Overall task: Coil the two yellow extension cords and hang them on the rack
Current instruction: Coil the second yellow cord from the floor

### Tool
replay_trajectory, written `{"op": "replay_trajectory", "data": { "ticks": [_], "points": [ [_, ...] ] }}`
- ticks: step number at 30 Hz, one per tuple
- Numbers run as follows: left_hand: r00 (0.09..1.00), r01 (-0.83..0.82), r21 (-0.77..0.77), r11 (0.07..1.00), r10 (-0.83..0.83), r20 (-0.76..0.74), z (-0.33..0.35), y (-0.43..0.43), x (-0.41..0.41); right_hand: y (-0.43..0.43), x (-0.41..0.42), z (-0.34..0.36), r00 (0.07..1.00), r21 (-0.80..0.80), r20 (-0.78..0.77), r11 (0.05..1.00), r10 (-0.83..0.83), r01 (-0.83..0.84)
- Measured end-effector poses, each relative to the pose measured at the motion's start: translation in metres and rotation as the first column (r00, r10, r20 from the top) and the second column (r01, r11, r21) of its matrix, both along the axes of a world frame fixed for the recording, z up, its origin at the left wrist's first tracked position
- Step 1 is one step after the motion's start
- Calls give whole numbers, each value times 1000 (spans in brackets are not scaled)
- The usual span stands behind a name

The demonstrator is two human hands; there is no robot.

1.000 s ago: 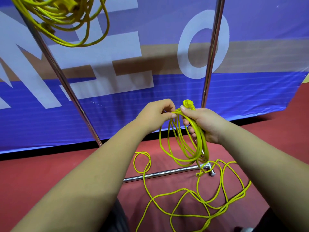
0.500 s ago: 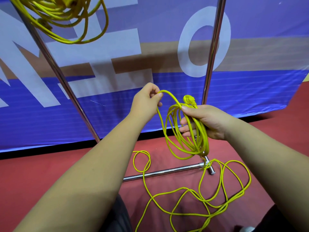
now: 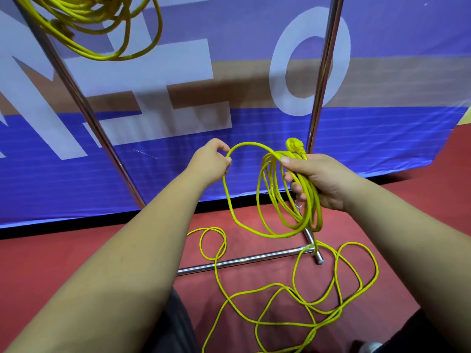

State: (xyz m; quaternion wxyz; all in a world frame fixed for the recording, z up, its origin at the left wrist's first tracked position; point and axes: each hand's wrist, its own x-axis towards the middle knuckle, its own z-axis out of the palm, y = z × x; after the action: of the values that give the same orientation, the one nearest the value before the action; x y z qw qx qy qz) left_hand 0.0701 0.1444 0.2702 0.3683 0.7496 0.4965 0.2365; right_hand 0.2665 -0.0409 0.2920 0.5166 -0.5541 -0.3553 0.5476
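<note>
One loop of the thin yellow extension cord (image 3: 249, 143) arcs from your left hand's (image 3: 210, 161) pinch rightward to the coils your right hand (image 3: 321, 179) grips. The slack trails on the red floor (image 3: 51, 250) below, so the loop has to travel right.

— Where is the hung cord (image 3: 76, 11)?
— Top left, beside the left upright (image 3: 84, 103) of the rack (image 3: 325, 72), in front of the banner (image 3: 382, 138).
— And the other cord (image 3: 310, 200)?
— Its loops hang from the right hand (image 3: 323, 179), with the plug (image 3: 294, 147) above the thumb. One strand arcs left to the left hand (image 3: 211, 161). The rest lies on the floor (image 3: 76, 250), mostly in front of the base bar (image 3: 242, 261), crossing it at two places.
— The banner?
— Behind the rack.
</note>
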Motion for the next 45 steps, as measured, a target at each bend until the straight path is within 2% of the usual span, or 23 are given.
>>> {"op": "replay_trajectory", "data": {
  "ticks": [3, 6, 10, 13, 16, 18, 20, 22, 26, 30, 33, 37, 42, 45],
  "points": [
    [992, 110, -38, 993, -112, -61, -6, -6, 6, 2, 1, 1, 996, 10, -90, 1000, -7, 8],
    [980, 182, -101, 978, -189, -64, -15, -14, 16, 4, 0, 2, 994, 13, -100, 999, -44, 45],
    [970, 229, -105, 968, -236, -58, -25, -20, 28, 5, -2, 2, 991, 32, -114, 997, -69, 73],
    [955, 276, -6, 961, -275, -108, -27, -25, 36, 4, 2, 2, 988, 44, -154, 999, -23, 30],
    [963, 162, 116, 980, -132, -235, -28, -28, 44, 0, 4, 7, 975, 39, -215, 998, 64, -57],
    [981, 110, 91, 990, -94, -171, -29, -25, 45, -3, 5, 11, 961, 45, -258, 994, 103, -95],
    [970, 241, 3, 971, -241, 16, -31, -22, 43, -6, 5, 13, 949, 60, -284, 990, 140, -128],
    [920, 368, -95, 925, -347, 181, -30, -22, 40, -8, 6, 13, 935, 76, -306, 983, 180, -165],
    [907, 381, -182, 906, -328, 266, -29, -26, 47, -11, 10, 15, 929, 87, -309, 979, 204, -187],
    [940, 305, -198, 932, -260, 223, -29, -33, 49, -10, 11, 16, 968, 41, -192, 987, 160, -155],
    [956, 260, -99, 961, -241, 168, -29, -35, 50, -11, 8, 17, 990, 9, -96, 995, 102, -101],
    [964, 238, -15, 971, -234, 123, -25, -31, 48, -12, 9, 16, 996, -25, -51, 997, 69, -71],
    [963, 267, 251, 930, -250, -100, -22, -26, 47, -11, 14, 18, 997, 13, -73, 1000, 1, 0],
    [945, 309, 180, 934, -280, -172, -23, -25, 49, -8, 15, 20, 998, 32, -5, 997, -69, 69]
  ]
}}
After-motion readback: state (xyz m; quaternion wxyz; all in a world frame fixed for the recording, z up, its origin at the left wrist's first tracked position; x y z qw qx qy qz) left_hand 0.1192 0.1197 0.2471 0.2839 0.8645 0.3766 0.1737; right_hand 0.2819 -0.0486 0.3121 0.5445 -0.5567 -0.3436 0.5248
